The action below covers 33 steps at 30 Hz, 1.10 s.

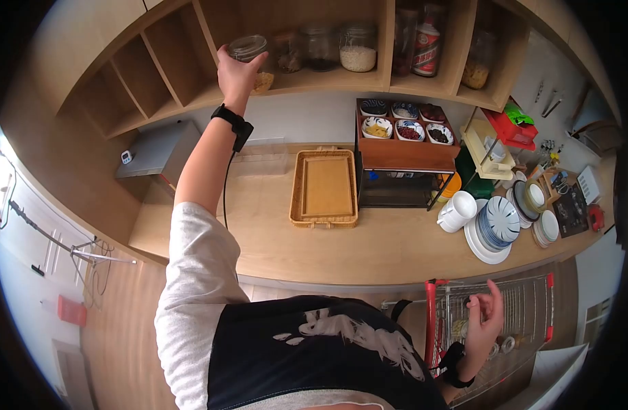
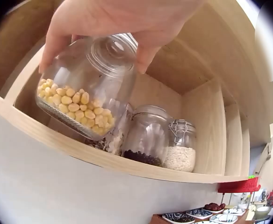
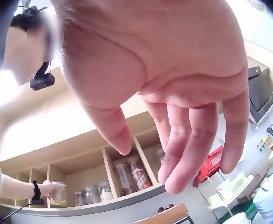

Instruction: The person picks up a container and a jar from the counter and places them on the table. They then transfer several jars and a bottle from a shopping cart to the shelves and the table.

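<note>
Holding yellow chickpeas [image 2: 77,106]: clear glass jar [image 2: 90,80], tilted, part-filled.

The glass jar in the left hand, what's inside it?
The glass jar holds yellow, rounded pieces, perhaps chickpeas, in its lower part. Those deeper in are hidden behind the front ones, and the left hand covers part of the top.

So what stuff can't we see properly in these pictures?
Head view: part of the cart, behind the right grip.
Head view: writing on the red-and-white bottle, too small and blurred.
Head view: screen on the white gadget, too tiny to read.
Left wrist view: what exactly fills the half-hidden jar behind the held jar.
</note>
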Each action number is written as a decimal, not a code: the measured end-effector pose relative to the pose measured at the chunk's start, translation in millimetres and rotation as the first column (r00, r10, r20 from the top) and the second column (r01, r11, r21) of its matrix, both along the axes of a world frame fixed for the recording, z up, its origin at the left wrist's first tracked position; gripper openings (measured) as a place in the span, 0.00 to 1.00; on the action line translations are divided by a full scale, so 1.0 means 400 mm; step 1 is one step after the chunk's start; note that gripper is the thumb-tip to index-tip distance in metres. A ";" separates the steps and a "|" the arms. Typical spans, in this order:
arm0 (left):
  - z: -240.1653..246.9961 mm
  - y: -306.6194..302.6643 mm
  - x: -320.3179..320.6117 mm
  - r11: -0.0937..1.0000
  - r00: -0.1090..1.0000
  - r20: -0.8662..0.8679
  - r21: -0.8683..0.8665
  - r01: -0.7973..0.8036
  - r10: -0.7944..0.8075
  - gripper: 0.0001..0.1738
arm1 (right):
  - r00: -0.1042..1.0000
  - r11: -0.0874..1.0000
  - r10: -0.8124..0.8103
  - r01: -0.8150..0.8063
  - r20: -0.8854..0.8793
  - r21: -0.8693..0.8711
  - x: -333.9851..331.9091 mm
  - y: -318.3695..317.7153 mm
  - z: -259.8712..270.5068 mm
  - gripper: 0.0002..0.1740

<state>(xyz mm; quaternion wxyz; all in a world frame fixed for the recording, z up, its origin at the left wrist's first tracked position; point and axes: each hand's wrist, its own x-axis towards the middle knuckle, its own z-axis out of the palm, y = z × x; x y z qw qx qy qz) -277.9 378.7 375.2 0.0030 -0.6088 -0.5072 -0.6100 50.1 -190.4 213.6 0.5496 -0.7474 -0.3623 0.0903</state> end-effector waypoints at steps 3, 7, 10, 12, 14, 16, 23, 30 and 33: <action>-0.004 0.039 0.010 0.998 0.999 0.034 -0.063 0.002 0.000 0.54 | 1.000 1.000 -0.012 0.012 -0.015 -0.003 0.007 -0.019 -0.018 0.25; -0.024 0.102 0.018 0.996 0.997 0.020 -0.047 -0.080 0.081 0.54 | 0.999 0.999 -0.005 0.004 -0.033 -0.044 0.024 -0.038 -0.028 0.24; -0.029 0.141 0.021 0.998 0.999 0.022 -0.046 -0.046 0.047 0.57 | 1.000 0.998 0.007 -0.008 -0.015 -0.060 0.034 -0.038 -0.031 0.24; -0.026 0.137 0.032 0.980 0.984 -0.045 -0.088 -0.178 0.175 0.62 | 1.000 0.999 0.009 -0.009 -0.015 -0.046 0.029 -0.029 -0.028 0.24; -0.022 0.110 0.030 0.979 0.980 -0.076 -0.078 -0.190 0.185 0.63 | 1.000 0.999 0.005 -0.006 -0.018 -0.032 0.023 -0.022 -0.022 0.24; -0.042 0.069 0.033 0.962 0.951 -0.147 0.054 -0.268 0.273 0.66 | 0.999 0.998 0.032 -0.034 -0.029 -0.057 0.021 -0.019 -0.019 0.24; -0.160 0.072 -0.007 0.968 0.894 -0.423 -0.124 -0.217 0.147 0.22 | 0.999 0.990 0.025 -0.030 -0.036 -0.141 0.039 -0.028 -0.042 0.24; -0.117 0.100 -0.006 0.939 0.850 -0.512 -0.215 -0.270 0.128 0.20 | 0.999 0.990 0.050 -0.051 -0.011 -0.128 0.058 -0.008 -0.037 0.23; -0.128 0.167 -0.019 0.931 0.844 -0.510 -0.200 -0.304 0.166 0.19 | 1.000 0.991 0.019 -0.020 -0.005 -0.132 0.075 -0.033 -0.050 0.22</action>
